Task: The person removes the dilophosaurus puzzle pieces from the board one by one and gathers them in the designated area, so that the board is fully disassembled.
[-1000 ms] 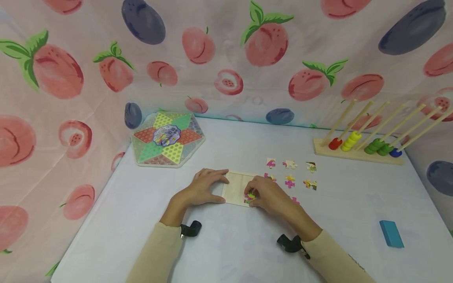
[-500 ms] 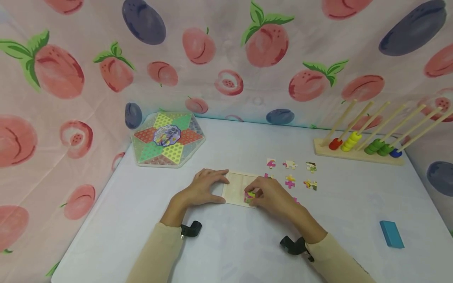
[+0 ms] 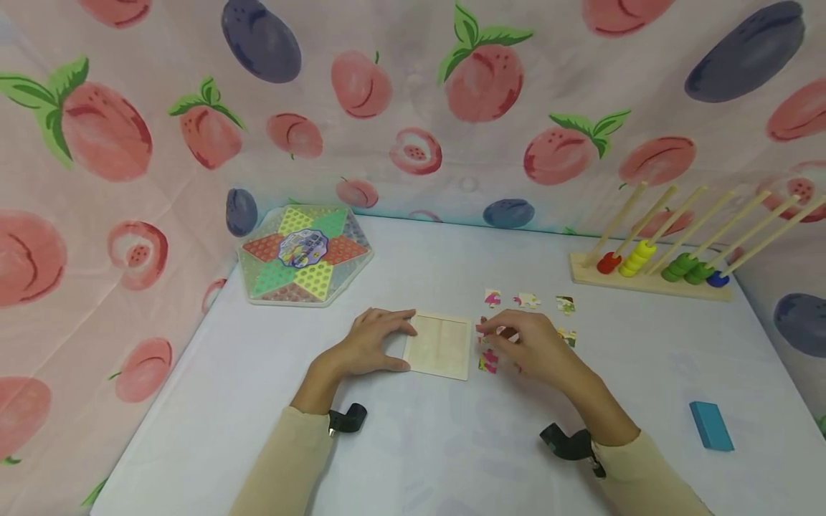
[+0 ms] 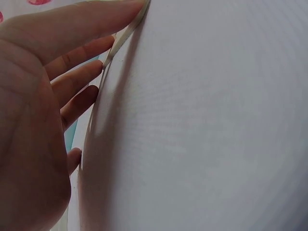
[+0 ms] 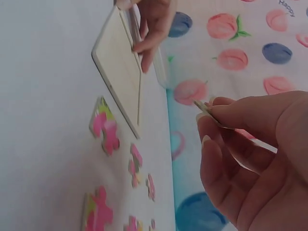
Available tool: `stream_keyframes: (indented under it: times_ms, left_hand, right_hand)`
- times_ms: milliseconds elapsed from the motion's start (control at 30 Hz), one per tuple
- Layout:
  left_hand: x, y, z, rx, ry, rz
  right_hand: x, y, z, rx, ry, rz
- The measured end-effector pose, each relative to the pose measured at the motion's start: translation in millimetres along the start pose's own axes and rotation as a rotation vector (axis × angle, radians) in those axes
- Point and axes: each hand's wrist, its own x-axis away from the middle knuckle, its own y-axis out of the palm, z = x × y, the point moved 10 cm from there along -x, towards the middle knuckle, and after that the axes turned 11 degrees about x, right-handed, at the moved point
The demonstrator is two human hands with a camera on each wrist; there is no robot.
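Note:
At the left edge of a bare, shallow wooden puzzle tray (image 3: 439, 347), my left hand (image 3: 371, 344) rests with thumb and index finger spread along the rim. The left wrist view shows those fingers (image 4: 79, 79) nearly straight against the tray's side. My right hand (image 3: 535, 347) is just right of the tray, over the loose pieces. Between its thumb and index finger it pinches a thin puzzle piece (image 5: 204, 109), seen edge-on in the right wrist view. A pink and green piece (image 3: 488, 360) lies beside the tray's right edge. Parts of the other pieces are hidden under my right hand.
Several more puzzle pieces (image 3: 528, 299) lie in rows right of the tray. A hexagonal Chinese checkers board (image 3: 306, 254) sits at the back left. A wooden bead rack (image 3: 652, 279) stands at the back right, and a blue block (image 3: 712, 426) lies at the right.
My right hand has lifted a puzzle piece off the tray and moved right with it, uncovering the tray's right side. The left hand has stayed at the tray's left edge.

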Motion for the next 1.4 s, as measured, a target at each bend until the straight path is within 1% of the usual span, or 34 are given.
stream_keyframes:
  times_ms: [267,433,633,700,767,933,1000,1267,1400]
  left_hand:
    - [-0.2,-0.2,1.2,-0.01,0.002,0.001]
    - [-0.3,1.2,0.2,-0.009,0.006,0.0]
    - [-0.9,1.9,-1.1,-0.007,0.01,0.004]
    - [-1.3,2.2,-1.7,-0.007,0.008,0.002]
    - [-1.3,2.2,-2.2,-0.004,0.005,0.001]
    - [-0.5,1.4,-2.1,-0.001,-0.001,0.0]
    - [-0.4,1.3,-1.9,-0.005,0.002,0.002]
    - [-0.3,1.4,-1.7,0.0,-0.009,0.002]
    - [-0.1,1.1,-1.5,0.0,-0.014,0.001]
  right_hand:
    - [16.8,-29,35,0.018,0.097,0.067]
    - [34.2,-45,61,0.028,0.17,0.094]
    - [54.3,-52,92,0.014,0.257,0.126]
    - [59.3,-51,101,0.021,0.282,0.119]
    - [63.9,-47,109,0.026,0.312,0.094]
    - [72.9,-33,126,0.029,0.385,-0.006]
    - [75.8,-28,131,0.028,0.404,-0.034]
    - [81.8,-7,149,0.003,0.478,-0.127]
    - [82.8,-2,153,-0.016,0.506,-0.143]
